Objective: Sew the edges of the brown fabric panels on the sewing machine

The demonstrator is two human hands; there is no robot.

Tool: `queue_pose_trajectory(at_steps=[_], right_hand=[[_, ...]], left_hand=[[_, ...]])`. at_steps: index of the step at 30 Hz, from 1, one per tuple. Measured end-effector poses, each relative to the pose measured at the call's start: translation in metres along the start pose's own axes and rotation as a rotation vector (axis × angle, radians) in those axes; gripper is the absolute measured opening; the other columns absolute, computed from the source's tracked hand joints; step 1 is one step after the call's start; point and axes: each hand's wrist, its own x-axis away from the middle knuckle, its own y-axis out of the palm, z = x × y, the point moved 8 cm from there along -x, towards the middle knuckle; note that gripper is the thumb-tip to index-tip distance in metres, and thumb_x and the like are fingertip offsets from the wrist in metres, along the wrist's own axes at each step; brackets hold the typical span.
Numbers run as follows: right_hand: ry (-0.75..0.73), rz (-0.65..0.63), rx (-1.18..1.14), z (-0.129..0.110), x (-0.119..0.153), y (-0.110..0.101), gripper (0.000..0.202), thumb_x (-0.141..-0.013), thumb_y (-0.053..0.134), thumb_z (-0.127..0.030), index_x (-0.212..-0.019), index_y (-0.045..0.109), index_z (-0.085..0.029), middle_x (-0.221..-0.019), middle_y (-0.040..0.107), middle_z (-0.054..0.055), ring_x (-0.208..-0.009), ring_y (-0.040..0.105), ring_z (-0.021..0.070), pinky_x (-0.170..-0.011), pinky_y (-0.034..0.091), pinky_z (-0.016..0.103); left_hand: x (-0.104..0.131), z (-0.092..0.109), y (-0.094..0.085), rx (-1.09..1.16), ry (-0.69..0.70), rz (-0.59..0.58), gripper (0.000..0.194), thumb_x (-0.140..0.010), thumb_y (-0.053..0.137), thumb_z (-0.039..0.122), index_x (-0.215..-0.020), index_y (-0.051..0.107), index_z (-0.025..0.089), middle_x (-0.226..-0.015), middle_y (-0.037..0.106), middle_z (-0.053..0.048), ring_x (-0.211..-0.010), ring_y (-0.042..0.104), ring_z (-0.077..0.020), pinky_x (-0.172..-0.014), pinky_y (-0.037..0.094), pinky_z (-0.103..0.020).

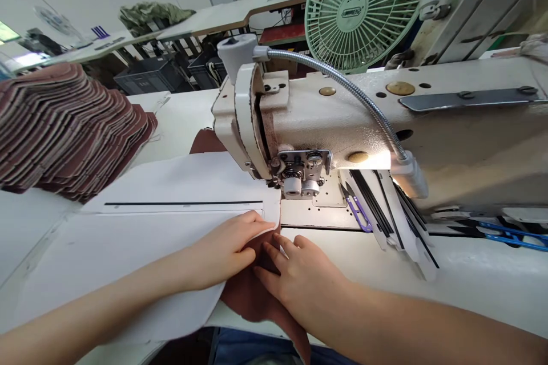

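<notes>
My left hand (229, 248) is closed on the near right edge of a large white panel (141, 245), lifting it slightly with the fingers on top and the thumb below. The panel has a long narrow slot edged by a black strip (184, 203). Brown material (248, 296) lies beneath the panel and hangs over the table's front edge. Across this material my right hand (303, 274) rests with fingers spread, its fingertips close to my left hand. Just beyond both hands is the sewing machine head (295, 174); the panel's far right part lies beside it, and the needle cannot be made out.
A tall stack of brown pieces (64, 131) stands at left. Purple thread snips (357, 208) and white strips with black edging (400, 222) lie under the machine arm. Blue-handled scissors (509, 234) are at right. A green fan (359, 11) stands behind the machine.
</notes>
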Motion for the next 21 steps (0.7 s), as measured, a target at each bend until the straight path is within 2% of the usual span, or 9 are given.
queue_pose_trajectory(at_steps=[7,10,13,15,18,21], right_hand=[[-0.001,0.062,0.046,0.010,-0.007,-0.002,0.063,-0.079,0.070,-0.051,-0.126,0.057,-0.012,-0.134,0.053,0.024,-0.127,0.045,0.0378,-0.088,0.044,0.045],[0.003,0.047,0.029,0.015,-0.008,-0.007,0.077,-0.069,0.076,-0.057,-0.127,0.056,-0.010,-0.132,0.054,0.023,-0.124,0.046,0.0365,-0.085,0.047,0.042],[-0.004,-0.026,0.013,0.018,-0.003,-0.016,0.093,-0.059,0.084,-0.055,-0.131,0.051,-0.007,-0.135,0.052,0.024,-0.122,0.048,0.0344,-0.085,0.048,0.038],[-0.052,-0.072,-0.011,0.015,0.004,-0.024,0.088,-0.067,0.081,-0.048,-0.136,0.045,-0.007,-0.139,0.048,0.024,-0.124,0.047,0.0334,-0.088,0.048,0.038],[-0.082,-0.115,-0.050,0.013,0.010,-0.030,0.065,-0.080,0.069,-0.035,-0.137,0.046,-0.014,-0.140,0.047,0.021,-0.127,0.047,0.0318,-0.089,0.047,0.039],[0.002,-0.131,0.014,0.017,0.004,-0.020,0.056,-0.078,0.070,-0.033,-0.128,0.056,-0.014,-0.138,0.050,0.021,-0.125,0.047,0.0332,-0.084,0.047,0.040]], left_hand=[[-0.008,-0.007,-0.002,-0.039,0.017,0.023,0.039,-0.071,0.038,0.009,-0.100,0.061,0.021,-0.093,0.057,-0.004,-0.087,0.052,-0.0211,-0.080,0.045,-0.031],[-0.012,-0.009,-0.005,-0.057,0.030,0.032,0.039,-0.070,0.039,0.008,-0.100,0.061,0.021,-0.093,0.057,-0.004,-0.088,0.052,-0.0213,-0.081,0.045,-0.032],[-0.014,-0.008,-0.008,-0.085,0.030,0.026,0.037,-0.071,0.039,0.008,-0.097,0.062,0.021,-0.093,0.057,-0.004,-0.088,0.053,-0.0211,-0.081,0.045,-0.031],[-0.016,-0.006,-0.011,-0.108,0.021,0.023,0.035,-0.071,0.039,0.008,-0.095,0.062,0.020,-0.093,0.058,-0.004,-0.089,0.053,-0.0211,-0.081,0.045,-0.031],[-0.019,-0.006,-0.013,-0.143,-0.011,0.016,0.035,-0.072,0.039,0.007,-0.094,0.063,0.020,-0.094,0.057,-0.004,-0.091,0.054,-0.0215,-0.082,0.045,-0.031],[-0.022,-0.008,-0.014,-0.177,-0.026,0.031,0.032,-0.073,0.039,0.008,-0.092,0.062,0.021,-0.093,0.058,-0.004,-0.088,0.055,-0.0212,-0.080,0.045,-0.031]])
